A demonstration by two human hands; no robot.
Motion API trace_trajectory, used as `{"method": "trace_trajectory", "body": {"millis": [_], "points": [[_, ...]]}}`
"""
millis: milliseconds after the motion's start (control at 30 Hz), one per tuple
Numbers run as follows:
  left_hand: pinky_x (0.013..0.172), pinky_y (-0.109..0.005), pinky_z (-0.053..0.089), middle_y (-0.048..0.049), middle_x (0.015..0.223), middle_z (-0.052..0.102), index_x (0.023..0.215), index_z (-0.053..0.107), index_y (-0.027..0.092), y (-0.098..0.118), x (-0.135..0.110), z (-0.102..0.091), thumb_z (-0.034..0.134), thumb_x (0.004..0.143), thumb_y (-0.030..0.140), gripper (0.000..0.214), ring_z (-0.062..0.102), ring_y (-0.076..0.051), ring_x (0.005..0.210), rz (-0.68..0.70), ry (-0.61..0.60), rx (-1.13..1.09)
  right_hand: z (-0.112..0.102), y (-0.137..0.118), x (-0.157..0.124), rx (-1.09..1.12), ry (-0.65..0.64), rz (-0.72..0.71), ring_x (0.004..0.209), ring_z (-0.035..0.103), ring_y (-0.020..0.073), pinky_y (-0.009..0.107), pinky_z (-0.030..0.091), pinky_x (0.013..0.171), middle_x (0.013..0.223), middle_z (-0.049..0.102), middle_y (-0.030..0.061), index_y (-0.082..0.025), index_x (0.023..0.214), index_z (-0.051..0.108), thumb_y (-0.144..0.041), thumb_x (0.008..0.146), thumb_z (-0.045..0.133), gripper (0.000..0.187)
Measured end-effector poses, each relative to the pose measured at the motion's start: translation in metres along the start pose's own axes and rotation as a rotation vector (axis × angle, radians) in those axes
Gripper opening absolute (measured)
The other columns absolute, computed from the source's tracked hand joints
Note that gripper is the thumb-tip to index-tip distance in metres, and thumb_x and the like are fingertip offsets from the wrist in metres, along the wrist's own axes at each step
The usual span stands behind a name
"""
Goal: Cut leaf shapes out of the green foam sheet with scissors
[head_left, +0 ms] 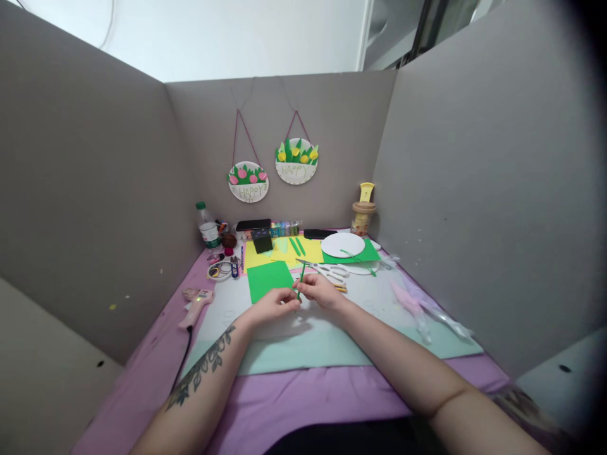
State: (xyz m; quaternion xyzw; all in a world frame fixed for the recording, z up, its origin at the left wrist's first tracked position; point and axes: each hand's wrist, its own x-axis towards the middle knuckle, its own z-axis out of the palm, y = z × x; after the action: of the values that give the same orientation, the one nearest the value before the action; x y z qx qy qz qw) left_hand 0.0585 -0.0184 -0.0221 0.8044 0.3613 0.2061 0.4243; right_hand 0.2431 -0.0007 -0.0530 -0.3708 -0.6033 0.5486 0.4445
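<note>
My left hand (274, 304) and my right hand (320, 291) meet over the table's middle, both pinched on a thin green paper strip (302, 273) that sticks up and away from the fingers. A green paper sheet (269, 279) lies flat just beyond my left hand. White-handled scissors (331, 271) rest just past my right hand. Farther back lie yellow paper (284, 251) with two green strips (297, 246) on it, and a white paper plate (342, 244) on another green sheet (365, 253).
A pink glue gun (195, 302) lies at the left with its cord. A water bottle (207, 229), small jars, a black box and tape rolls line the back. Two hanging plate crafts (272, 170) decorate the grey cardboard wall. Clear plastic wrap (427, 309) lies at the right.
</note>
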Motion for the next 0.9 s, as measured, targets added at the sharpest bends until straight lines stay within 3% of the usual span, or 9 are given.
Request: {"method": "trace_trajectory", "body": {"millis": [233, 433, 567, 767, 900], "points": [[0.056, -0.023, 0.034, 0.002, 0.059, 0.05, 0.063, 0.056, 0.014, 0.0, 0.004, 0.006, 0.049, 0.079, 0.04, 0.031, 0.042, -0.011, 0.057, -0.076, 0.149, -0.042, 0.006, -0.004, -0.003, -0.059, 0.053, -0.008, 0.046, 0.03, 0.0071, 0.024, 0.02, 0.046, 0.049, 0.041, -0.0059, -0.015, 0.064, 0.058, -0.061, 0.066, 0.068, 0.047], [0.057, -0.023, 0.035, 0.0, 0.062, 0.055, 0.067, 0.061, 0.013, -0.001, 0.004, 0.007, 0.052, 0.077, 0.044, 0.033, 0.047, -0.013, 0.062, -0.075, 0.219, -0.036, 0.009, -0.011, -0.005, -0.072, 0.092, -0.022, 0.054, 0.041, 0.0101, 0.024, 0.027, 0.049, 0.057, 0.052, -0.0012, -0.016, 0.06, 0.055, -0.061, 0.06, 0.071, 0.047], [0.059, -0.023, 0.037, -0.0001, 0.064, 0.059, 0.07, 0.065, 0.013, -0.003, 0.006, 0.007, 0.051, 0.077, 0.042, 0.033, 0.05, -0.013, 0.062, -0.077, 0.218, -0.057, 0.01, -0.01, -0.004, -0.056, 0.092, -0.02, 0.055, 0.043, 0.011, 0.024, 0.029, 0.051, 0.057, 0.052, -0.0009, -0.016, 0.06, 0.056, -0.06, 0.061, 0.071, 0.046], [0.06, -0.023, 0.037, -0.0003, 0.065, 0.06, 0.073, 0.064, 0.013, -0.008, 0.007, 0.007, 0.047, 0.08, 0.04, 0.033, 0.051, -0.014, 0.064, -0.07, 0.206, -0.074, 0.008, -0.005, -0.003, -0.058, 0.069, -0.016, 0.048, 0.034, 0.0086, 0.024, 0.024, 0.048, 0.049, 0.043, -0.0052, -0.013, 0.073, 0.065, -0.059, 0.065, 0.068, 0.046], [0.059, -0.024, 0.035, 0.0014, 0.06, 0.052, 0.069, 0.06, 0.014, -0.012, 0.009, 0.008, 0.044, 0.081, 0.039, 0.032, 0.047, -0.013, 0.061, -0.056, 0.202, -0.063, 0.006, 0.002, -0.002, -0.069, 0.085, -0.016, 0.045, 0.03, 0.0072, 0.024, 0.02, 0.047, 0.045, 0.039, -0.0059, -0.015, 0.06, 0.059, -0.058, 0.068, 0.065, 0.045]]}}
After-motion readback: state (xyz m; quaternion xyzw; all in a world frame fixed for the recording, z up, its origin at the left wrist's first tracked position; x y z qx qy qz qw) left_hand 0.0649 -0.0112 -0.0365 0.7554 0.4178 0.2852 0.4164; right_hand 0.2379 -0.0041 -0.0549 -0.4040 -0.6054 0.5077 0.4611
